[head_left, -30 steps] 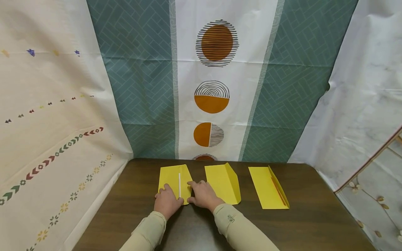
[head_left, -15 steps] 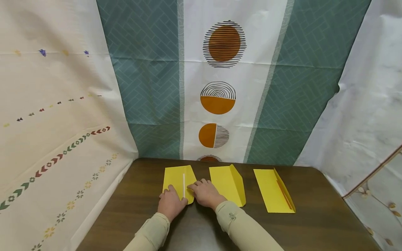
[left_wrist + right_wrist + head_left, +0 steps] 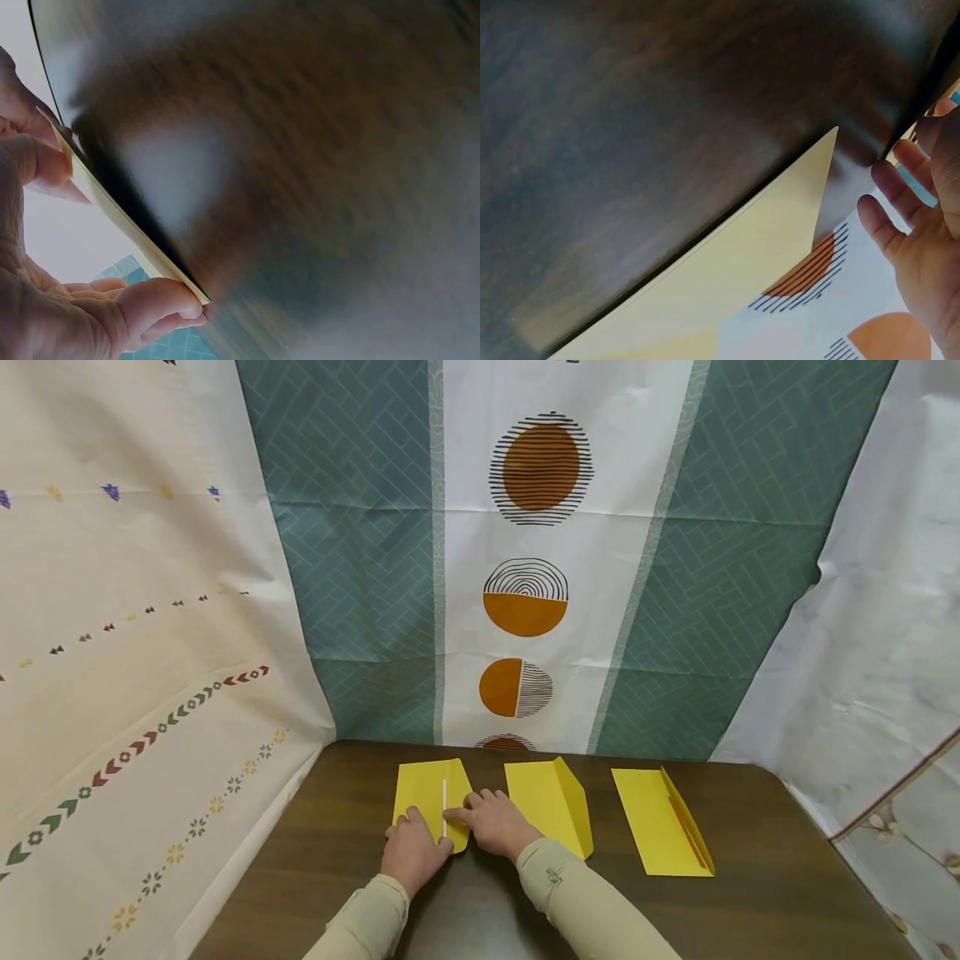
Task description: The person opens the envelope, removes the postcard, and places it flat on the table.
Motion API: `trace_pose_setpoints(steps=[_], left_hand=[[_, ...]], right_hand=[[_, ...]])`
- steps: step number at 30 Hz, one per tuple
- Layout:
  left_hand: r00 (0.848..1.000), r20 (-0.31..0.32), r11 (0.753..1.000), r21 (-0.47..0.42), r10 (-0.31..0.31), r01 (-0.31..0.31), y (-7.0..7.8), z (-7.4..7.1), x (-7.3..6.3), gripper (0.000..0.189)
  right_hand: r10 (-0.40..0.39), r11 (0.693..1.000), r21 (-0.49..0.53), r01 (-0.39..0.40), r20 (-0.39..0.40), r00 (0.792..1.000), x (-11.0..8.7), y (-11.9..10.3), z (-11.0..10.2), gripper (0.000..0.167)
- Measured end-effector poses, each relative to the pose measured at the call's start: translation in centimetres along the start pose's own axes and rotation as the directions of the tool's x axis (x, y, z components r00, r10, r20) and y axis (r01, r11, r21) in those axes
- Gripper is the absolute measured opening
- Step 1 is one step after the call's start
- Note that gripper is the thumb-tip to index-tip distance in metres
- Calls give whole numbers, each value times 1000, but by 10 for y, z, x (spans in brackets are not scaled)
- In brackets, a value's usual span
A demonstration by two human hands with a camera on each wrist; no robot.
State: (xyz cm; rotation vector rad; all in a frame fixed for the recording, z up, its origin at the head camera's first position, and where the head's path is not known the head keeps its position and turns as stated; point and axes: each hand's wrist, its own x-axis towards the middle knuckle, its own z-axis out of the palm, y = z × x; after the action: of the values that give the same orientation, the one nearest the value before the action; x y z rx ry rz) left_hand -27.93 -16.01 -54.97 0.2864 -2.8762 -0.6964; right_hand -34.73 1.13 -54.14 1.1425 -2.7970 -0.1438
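Note:
Leftmost of the yellow envelopes on the table, one envelope (image 3: 420,783) has a thin white strip (image 3: 444,797) running lengthwise beside its fold. My left hand (image 3: 414,852) rests on its near left part, the thumb by the strip's lower end. In the left wrist view, that hand's thumb (image 3: 51,163) and fingers (image 3: 169,301) meet the envelope's edge. From the other side, my right hand (image 3: 497,825) reaches over the envelope's right edge, index finger stretched onto the strip. The right wrist view shows its other fingers (image 3: 900,196) loosely spread, holding nothing.
A second yellow envelope (image 3: 536,802) lies just right of my right hand, its flap partly raised. Farther right is a third envelope (image 3: 645,822) with an orange-red strip (image 3: 688,833) along its flap. A patterned curtain (image 3: 525,685) hangs behind the brown table (image 3: 480,918).
My right index finger has moved left onto the white strip, and the right thumb has left the envelope's near edge. The left hand stays on the envelope. The head view has shifted slightly.

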Motion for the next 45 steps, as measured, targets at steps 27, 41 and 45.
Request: trace_pose_setpoints(steps=[27,41,45], left_hand=[[999,4,999,-3,-54,54,0,5,-2,66],[999,-24,997,-66,-39,37,4,1,0,65],[998,-20,995,-81,-59,57,4,-2,1,67]], right_hand=[[-17,1000,-15,17,-22,1000,7,-7,6,42],[-67,994,-89,64,-26,997,8,0,7,43],[-83,993,-80,82,-11,996,9,1,8,45]])
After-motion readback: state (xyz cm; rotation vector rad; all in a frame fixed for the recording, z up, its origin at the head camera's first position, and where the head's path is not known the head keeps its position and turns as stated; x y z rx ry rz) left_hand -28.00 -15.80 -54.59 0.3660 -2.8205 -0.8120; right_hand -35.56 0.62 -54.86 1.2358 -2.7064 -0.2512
